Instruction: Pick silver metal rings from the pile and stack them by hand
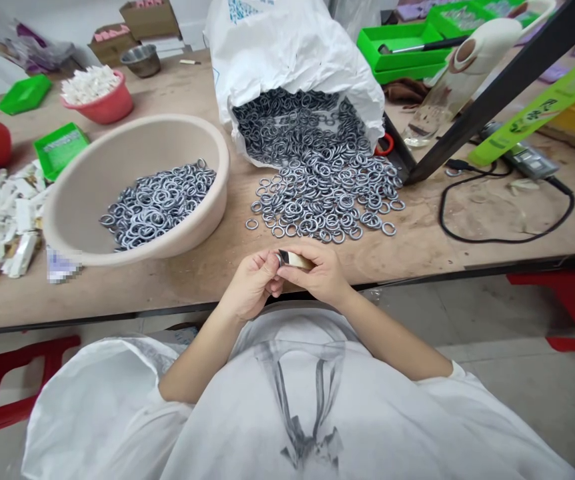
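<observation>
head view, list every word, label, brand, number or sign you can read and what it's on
Nothing reads clearly.
Lime-green strip: dark characters, too blurred to quote.
White sack: blue print, too blurred.
Scrap beside the beige tub: pixelated, unreadable.

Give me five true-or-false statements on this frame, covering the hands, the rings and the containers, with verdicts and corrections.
1. The right hand holds a pale piece with a dark end. True.
2. The left hand is reaching into the beige basin. False: it is at the pale piece's dark end, close to the right hand.
3. Loose grey rings lie spread in front of the white sack's open mouth. True.
4. The beige basin holds only white pieces. False: a heap of grey rings lies in it.
5. Beyond the beige basin is a red bowl heaped with white pieces. True.
</observation>
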Demonstrator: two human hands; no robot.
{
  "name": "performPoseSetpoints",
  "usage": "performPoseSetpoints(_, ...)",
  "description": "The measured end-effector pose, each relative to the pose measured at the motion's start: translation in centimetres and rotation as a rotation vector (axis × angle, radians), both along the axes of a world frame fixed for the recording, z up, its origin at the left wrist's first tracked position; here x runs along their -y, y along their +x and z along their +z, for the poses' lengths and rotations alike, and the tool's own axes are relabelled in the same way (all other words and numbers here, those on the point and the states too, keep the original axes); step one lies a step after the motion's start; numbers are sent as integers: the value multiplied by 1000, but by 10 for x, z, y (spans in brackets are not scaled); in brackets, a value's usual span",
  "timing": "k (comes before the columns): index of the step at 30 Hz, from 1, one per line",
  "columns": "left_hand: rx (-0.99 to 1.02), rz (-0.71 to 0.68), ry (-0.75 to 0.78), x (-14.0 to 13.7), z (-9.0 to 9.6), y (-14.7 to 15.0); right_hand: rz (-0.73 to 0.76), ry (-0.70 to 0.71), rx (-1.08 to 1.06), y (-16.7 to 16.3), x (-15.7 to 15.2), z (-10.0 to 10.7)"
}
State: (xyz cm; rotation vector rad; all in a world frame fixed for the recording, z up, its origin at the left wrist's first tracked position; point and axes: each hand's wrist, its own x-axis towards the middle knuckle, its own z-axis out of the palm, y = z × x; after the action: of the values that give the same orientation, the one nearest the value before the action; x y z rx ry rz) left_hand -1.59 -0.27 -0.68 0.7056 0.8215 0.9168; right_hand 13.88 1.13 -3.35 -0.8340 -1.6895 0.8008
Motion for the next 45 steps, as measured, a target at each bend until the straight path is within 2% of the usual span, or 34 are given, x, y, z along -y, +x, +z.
performPoseSetpoints(5,-16,-20,-11,0,-5,-1,1,-67,-38,-2,1,0)
performPoseSetpoints(10,-33,-80,17,2,-5,-2,181,-143,-52,1,-2,4)
performPoseSetpoints(14,-28,-7,31,6,-2,1,97,-180,-101,-2,0,5)
performPoseSetpoints(19,-30,44,103,10,-1,6,94,-358,-211,-7,-1,5)
performPoseSetpoints(21,-23,64,116,9,-1,7,43,-328,-166,-5,-1,7)
performPoseSetpoints(26,0,181,108,9,-1,7,29,-6,146,1,9,14)
performPoseSetpoints(28,-8,219,94,9,0,8,20,50,243,1,14,16)
performPoseSetpoints(34,-28,221,73,13,2,10,7,53,326,-2,13,14)
performPoseSetpoints(39,3,76,152,18,2,9,-105,-139,290,6,-7,8)
performPoseSetpoints(41,2,113,155,17,3,6,-157,-183,293,9,-13,8)
performPoseSetpoints(45,-30,268,131,9,2,-2,-126,-112,407,4,-18,16)
